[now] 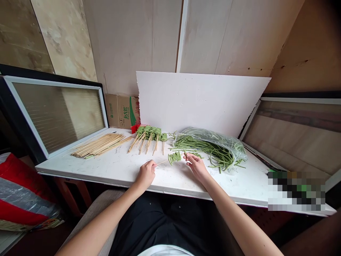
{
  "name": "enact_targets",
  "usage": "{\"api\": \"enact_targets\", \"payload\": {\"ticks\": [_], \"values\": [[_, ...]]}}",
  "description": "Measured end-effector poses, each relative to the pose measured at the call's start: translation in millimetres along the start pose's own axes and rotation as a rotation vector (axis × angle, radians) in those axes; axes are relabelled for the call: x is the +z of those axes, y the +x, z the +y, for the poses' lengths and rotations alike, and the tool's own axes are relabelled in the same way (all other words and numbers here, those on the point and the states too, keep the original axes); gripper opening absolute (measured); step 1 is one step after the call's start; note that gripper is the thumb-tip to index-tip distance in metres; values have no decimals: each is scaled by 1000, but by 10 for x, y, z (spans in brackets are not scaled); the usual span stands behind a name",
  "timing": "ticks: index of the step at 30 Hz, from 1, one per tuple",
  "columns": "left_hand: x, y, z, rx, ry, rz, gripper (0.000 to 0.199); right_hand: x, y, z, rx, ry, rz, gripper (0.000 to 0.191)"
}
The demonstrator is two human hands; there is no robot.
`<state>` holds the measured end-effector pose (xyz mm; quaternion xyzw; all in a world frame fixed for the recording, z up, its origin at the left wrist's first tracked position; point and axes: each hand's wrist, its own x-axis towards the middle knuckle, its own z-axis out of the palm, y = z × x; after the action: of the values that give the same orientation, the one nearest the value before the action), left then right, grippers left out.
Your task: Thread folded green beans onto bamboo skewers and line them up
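Observation:
My left hand (147,174) is closed on the bare end of a wooden skewer (162,162). Several short green bean pieces (174,158) are threaded side by side along the skewer. At its far end, my right hand (195,165) pinches a small bean piece (185,153) between thumb and fingers. Behind the right hand, cut pieces (197,155) lie on the white table (170,178). Long green beans (213,145) spill from a clear plastic bag (236,145) at the right. Filled skewers (149,134) are piled behind the left hand.
Bare skewers (99,145) lie in a heap on the left. A cardboard box (119,110) and a white board (197,101) stand at the back. Framed glass panels (61,113) flank the table on both sides. A blurred patch (296,191) covers its right corner.

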<state>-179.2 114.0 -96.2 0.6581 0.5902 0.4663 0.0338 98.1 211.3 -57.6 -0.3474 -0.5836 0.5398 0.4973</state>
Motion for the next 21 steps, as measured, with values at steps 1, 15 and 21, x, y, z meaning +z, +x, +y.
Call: {"api": "enact_targets", "payload": {"ticks": [1,15,21], "values": [[1,0,-1,-3,0,-4,26,-6,13,19,-14,7,19,46],[16,-15,-20,25,-4,-31,33,-37,59,103,-78,-103,168,44],[24,-15,-39,23,2,-24,33,-56,79,120,-49,-60,182,46]]}}
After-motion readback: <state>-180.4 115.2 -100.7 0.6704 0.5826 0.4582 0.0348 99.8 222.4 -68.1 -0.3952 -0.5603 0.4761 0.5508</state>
